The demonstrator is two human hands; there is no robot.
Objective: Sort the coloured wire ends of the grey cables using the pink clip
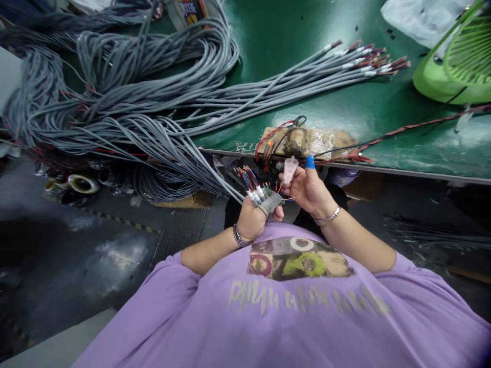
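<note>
My left hand (251, 221) is closed around the ends of several grey cables (224, 185). White sleeves (255, 196) and stripped coloured wires (251, 179) stick up from its grip, beside a grey wrapping (271, 202) at the thumb. To the right, my right hand (312, 193) has curled fingers and a blue finger cover (310, 162) on one raised digit. At its fingertips is a pale pink tapered piece (289, 171), whose kind I cannot make out. Thin orange and blue wires (287, 197) run between the two hands.
Large coils of grey cable (153, 76) cover the left of the green table (264, 30). More stripped cable ends (368, 64) lie across it. At the table's edge sits a taped brown block (318, 140) with wires. A green fan (456, 61) stands at right.
</note>
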